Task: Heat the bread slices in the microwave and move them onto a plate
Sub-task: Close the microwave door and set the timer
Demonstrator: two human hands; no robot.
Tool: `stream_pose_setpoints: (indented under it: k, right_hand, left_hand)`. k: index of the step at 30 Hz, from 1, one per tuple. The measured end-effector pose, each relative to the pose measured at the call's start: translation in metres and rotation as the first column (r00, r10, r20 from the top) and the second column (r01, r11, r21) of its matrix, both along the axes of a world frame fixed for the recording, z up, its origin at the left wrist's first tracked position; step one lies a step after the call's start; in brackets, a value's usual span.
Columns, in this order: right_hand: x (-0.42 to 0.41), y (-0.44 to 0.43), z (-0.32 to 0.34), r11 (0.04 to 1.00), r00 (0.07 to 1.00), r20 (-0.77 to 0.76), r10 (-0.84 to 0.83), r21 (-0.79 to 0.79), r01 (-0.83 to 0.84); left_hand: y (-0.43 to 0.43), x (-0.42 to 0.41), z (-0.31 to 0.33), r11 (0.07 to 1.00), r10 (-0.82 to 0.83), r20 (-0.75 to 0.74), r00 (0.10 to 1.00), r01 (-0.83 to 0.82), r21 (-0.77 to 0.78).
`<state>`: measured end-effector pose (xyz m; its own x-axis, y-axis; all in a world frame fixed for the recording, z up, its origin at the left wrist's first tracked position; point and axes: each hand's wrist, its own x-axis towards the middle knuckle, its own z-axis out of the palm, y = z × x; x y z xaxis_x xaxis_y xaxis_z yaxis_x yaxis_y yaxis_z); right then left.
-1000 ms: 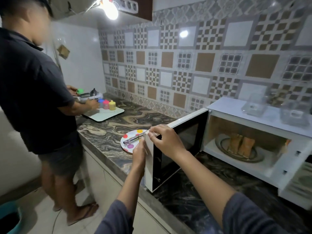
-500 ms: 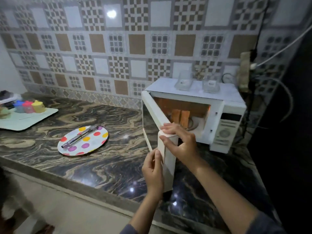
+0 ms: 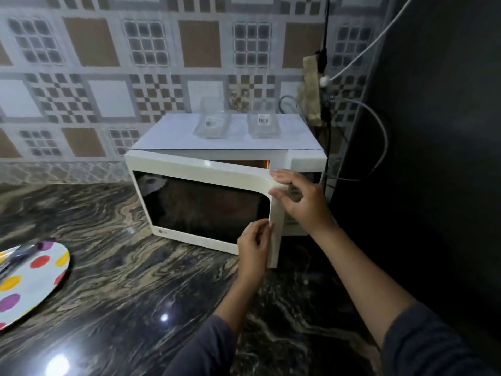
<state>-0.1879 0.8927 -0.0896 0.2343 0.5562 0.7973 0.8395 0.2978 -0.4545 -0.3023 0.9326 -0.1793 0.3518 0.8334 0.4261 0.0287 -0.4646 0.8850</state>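
Observation:
A white microwave (image 3: 225, 142) stands on the marbled counter against the tiled wall. Its door (image 3: 200, 204) is nearly closed, with only a thin lit gap showing along the top right. The bread slices inside are hidden behind the dark door window. My right hand (image 3: 301, 202) grips the door's free edge near the top corner. Lower down the same edge, my left hand (image 3: 254, 248) pinches it with the fingertips. A polka-dot plate (image 3: 32, 280) lies at the far left of the counter, with metal tongs (image 3: 13, 257) resting across it.
Two clear plastic containers (image 3: 214, 123) sit on top of the microwave. Cables and a plug (image 3: 325, 80) hang by the wall to its right, next to a dark surface. The marbled counter (image 3: 135, 294) stretches between plate and microwave.
The door has swung from wide open to almost closed, both hands moving right with its edge. The view turned right, so the other person and the tray left the frame.

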Motion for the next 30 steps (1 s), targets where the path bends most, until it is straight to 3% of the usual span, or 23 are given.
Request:
stream_pose_setpoints:
  k: [7,12,15,19,23,30]
  right_hand:
    - [0.046,0.023,0.015,0.968,0.988,0.104,-0.117,-0.210,0.137]
    - [0.068,0.029,0.023,0.823,0.902,0.301,-0.310,-0.391,0.413]
    - [0.070,0.033,0.018,0.786,0.847,0.403,-0.345,-0.368,0.496]
    - [0.073,0.038,0.011,0.790,0.819,0.421,-0.389,-0.305,0.532]
    - [0.073,0.042,0.010,0.779,0.806,0.411,-0.425,-0.287,0.558]
    - [0.074,0.049,0.008,0.774,0.793,0.411,-0.449,-0.265,0.575]
  left_hand:
    - [0.038,0.041,0.006,0.998,-0.053,-0.068,0.996,0.056,0.041]
    - [0.051,0.051,0.003,0.989,-0.120,-0.107,0.987,0.128,0.069]
    - [0.054,0.052,0.001,0.973,-0.201,-0.170,0.965,0.216,0.076]
    - [0.054,0.053,-0.004,0.970,-0.216,-0.246,0.945,0.237,0.060]
    - [0.057,0.062,-0.004,0.973,-0.148,-0.341,0.928,0.198,0.118]
    - [0.054,0.071,-0.001,0.985,-0.021,-0.366,0.930,0.081,0.151]
